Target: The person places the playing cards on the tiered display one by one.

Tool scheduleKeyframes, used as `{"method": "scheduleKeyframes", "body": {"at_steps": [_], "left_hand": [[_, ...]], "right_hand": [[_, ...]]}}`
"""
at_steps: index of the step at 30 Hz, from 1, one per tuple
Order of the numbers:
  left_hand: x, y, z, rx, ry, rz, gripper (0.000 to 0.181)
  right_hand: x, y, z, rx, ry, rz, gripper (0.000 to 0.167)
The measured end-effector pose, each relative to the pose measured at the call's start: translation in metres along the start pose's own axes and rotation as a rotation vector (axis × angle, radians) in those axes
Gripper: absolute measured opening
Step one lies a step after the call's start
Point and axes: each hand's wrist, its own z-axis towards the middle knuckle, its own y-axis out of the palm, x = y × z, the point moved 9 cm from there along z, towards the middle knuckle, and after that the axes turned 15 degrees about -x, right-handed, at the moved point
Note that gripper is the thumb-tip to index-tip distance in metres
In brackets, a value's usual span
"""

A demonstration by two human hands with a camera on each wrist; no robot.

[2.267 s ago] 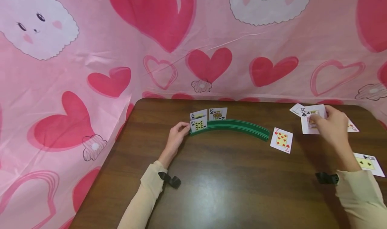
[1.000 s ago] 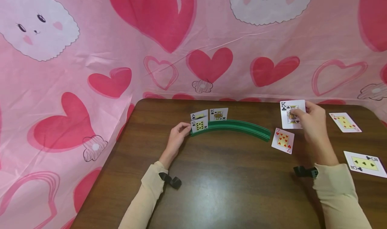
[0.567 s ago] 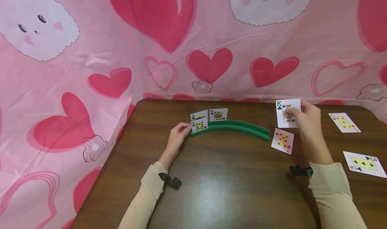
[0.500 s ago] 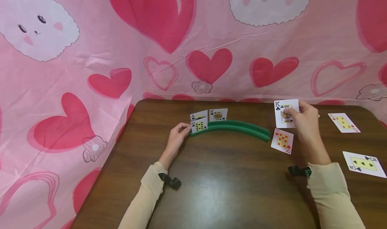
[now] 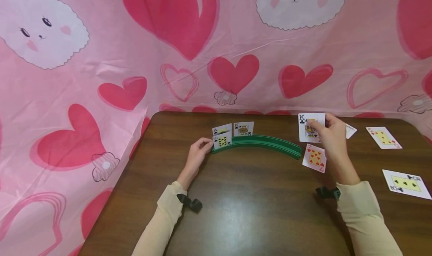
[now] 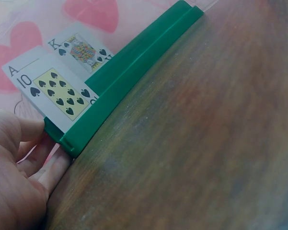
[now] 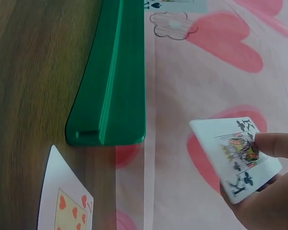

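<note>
In the head view, my left hand (image 5: pixel 197 152) grips the left end of a curved green card holder (image 5: pixel 270 142); the left wrist view shows its thumb against that end. A ten of spades (image 6: pixel 62 93) stands in the holder's front groove, mostly covering an ace (image 5: pixel 221 127). Behind them a king of spades (image 5: pixel 243 128) stands in the back groove. My right hand (image 5: pixel 334 145) pinches a king of clubs (image 7: pixel 225 148) between thumb and fingers, raised above the table beyond the holder's right end.
A seven of hearts (image 5: pixel 315 158) lies face up by the holder's right end. Farther right are a red five or six of diamonds (image 5: pixel 384 137) and a low club card (image 5: pixel 406 184). Another card (image 5: pixel 351 131) is partly hidden behind my right hand. A pink heart-patterned cloth (image 5: pixel 229 34) hangs behind the table.
My right hand has carried the king of clubs leftward toward the holder, uncovering cards on the right. My left hand and the cards in the holder stay in place.
</note>
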Motion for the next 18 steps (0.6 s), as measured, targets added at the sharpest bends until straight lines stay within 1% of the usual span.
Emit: {"method": "scheduleKeyframes", "body": {"at_steps": [3, 5, 12, 18], "left_hand": [[0.0, 0.0, 0.0, -0.001, -0.001, -0.002, 0.02], [0.0, 0.0, 0.0, -0.005, -0.002, -0.003, 0.02], [0.0, 0.0, 0.0, -0.012, -0.006, -0.003, 0.021], [0.0, 0.001, 0.0, -0.018, -0.012, 0.005, 0.021]], "right_hand": [[-0.002, 0.005, -0.001, -0.017, -0.011, 0.006, 0.04], [-0.002, 0.007, -0.001, -0.021, -0.018, 0.013, 0.04], [-0.008, 0.02, -0.001, -0.028, -0.034, 0.106, 0.02], [-0.021, 0.035, 0.002, -0.037, -0.056, 0.175, 0.011]]}}
